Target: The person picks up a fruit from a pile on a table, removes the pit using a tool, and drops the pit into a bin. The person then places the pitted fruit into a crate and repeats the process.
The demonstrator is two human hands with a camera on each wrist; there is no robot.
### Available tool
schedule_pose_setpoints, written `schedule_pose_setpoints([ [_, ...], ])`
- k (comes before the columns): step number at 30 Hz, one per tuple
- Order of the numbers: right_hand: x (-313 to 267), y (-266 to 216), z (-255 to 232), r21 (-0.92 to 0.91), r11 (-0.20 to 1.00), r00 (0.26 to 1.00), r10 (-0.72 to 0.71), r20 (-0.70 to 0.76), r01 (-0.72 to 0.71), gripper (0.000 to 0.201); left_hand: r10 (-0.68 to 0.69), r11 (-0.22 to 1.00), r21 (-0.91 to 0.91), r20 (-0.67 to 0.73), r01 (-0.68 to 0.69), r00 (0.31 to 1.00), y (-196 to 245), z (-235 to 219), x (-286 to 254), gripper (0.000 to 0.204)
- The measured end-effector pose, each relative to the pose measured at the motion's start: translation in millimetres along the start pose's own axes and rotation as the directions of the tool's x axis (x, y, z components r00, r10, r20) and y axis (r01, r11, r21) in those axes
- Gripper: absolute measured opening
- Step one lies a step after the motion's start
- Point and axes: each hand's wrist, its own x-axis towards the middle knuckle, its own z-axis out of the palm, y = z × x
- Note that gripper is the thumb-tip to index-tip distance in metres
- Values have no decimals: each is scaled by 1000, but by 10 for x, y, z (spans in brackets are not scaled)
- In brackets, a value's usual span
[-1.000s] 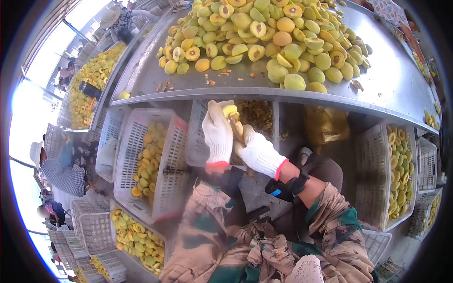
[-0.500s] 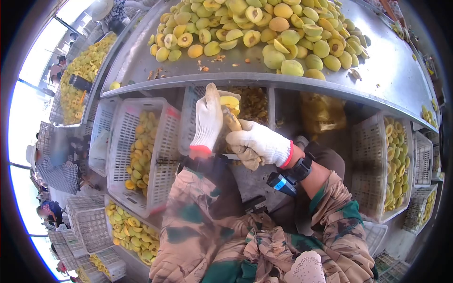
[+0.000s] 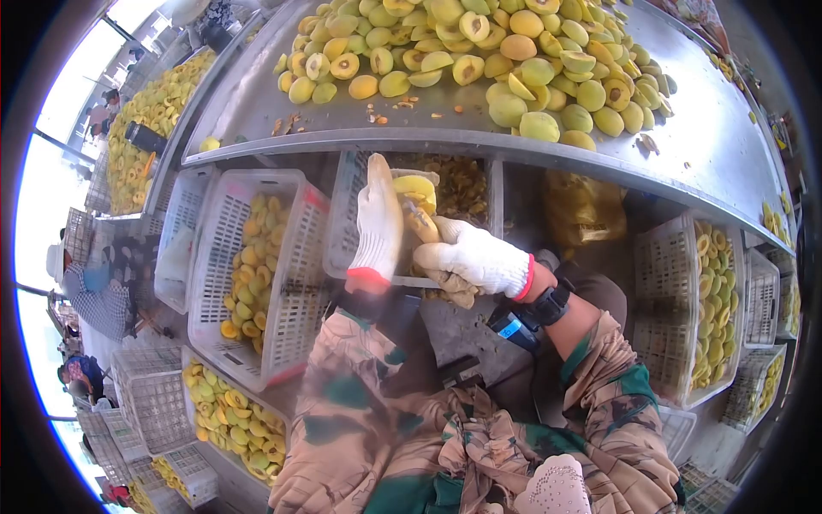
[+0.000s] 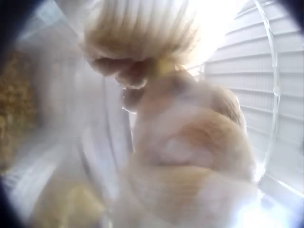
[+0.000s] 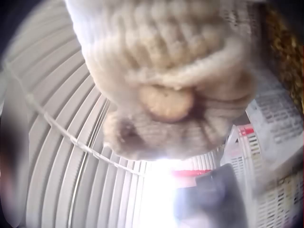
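My left hand (image 3: 377, 227), in a white knit glove with a red cuff, holds a yellow stone fruit (image 3: 414, 186) in front of the metal table. My right hand (image 3: 484, 259), gloved the same way, grips a wooden-handled tool (image 3: 421, 224) whose metal tip meets the fruit. In the right wrist view the round butt of the wooden handle (image 5: 167, 103) pokes out from the curled glove. Gloves fill the blurred left wrist view, and the fruit is mostly hidden there.
Whole and halved fruit form a big pile (image 3: 471, 51) on the metal table (image 3: 257, 116). Below the hands stands a crate of brownish scraps (image 3: 462, 184). Crates of fruit flank me, one at left (image 3: 295, 257) and one at right (image 3: 685, 317). Other people are at far left.
My right hand has drawn back a little toward my body and turned, showing more of the tool's handle. The fruit stays in my left hand and shows a broader yellow face.
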Motion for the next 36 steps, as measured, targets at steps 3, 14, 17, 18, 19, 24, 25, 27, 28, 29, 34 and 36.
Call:
schedule_pose_setpoints([
  [3, -13, 3, -39, 182, 979, 988, 64, 138, -89, 12, 37, 994, 99, -7, -36, 999, -89, -58, 68, 67],
  [14, 49, 12, -40, 360, 933, 992, -15, 123, -31, 11, -253, 940, -235, 15, 249, 967, -74, -305, 113, 65],
  [17, 162, -19, -139, -399, 907, 961, 21, -276, -135, 19, -183, 980, -98, -78, 176, 980, -96, -718, 141, 64],
  [18, 200, 10, -158, -507, 834, 949, 62, -310, -220, 24, -156, 988, -29, -206, 153, 966, -61, -885, 78, 65],
  [19, 209, 84, -210, -593, 743, 926, 95, -366, -311, 30, -118, 985, -152, -278, 78, 953, -94, -1124, 107, 67],
  [24, 136, 325, -323, -762, 543, 907, -1, -421, -353, 36, 431, 87, 967, -255, 241, 865, 580, -1334, 79, 57],
  [25, 145, 395, -339, -773, 530, 909, -6, -416, -350, 35, 465, 129, 988, -138, 87, 875, 694, -1070, 178, 56],
  [27, 110, 462, -365, -790, 516, 921, -6, -389, -331, 33, 544, 236, 914, 158, -331, 824, 743, -476, 454, 56],
  [28, 68, 430, -365, -784, 529, 926, 8, -378, -325, 31, 434, 333, 847, 252, -414, 865, 793, -72, 538, 55],
  [29, 28, 371, -344, -744, 570, 915, 35, -402, -349, 29, 326, 335, 814, 374, -475, 869, 795, 286, 642, 53],
  [34, -16, 628, -505, -858, 468, 905, -238, -352, -210, 23, 49, -179, 606, 792, -775, 609, 591, 1245, 1176, 52],
  [36, -69, 646, -528, -879, 439, 896, -290, -337, -189, 21, 0, -123, 610, 789, -783, 615, 488, 1320, 1296, 49],
])
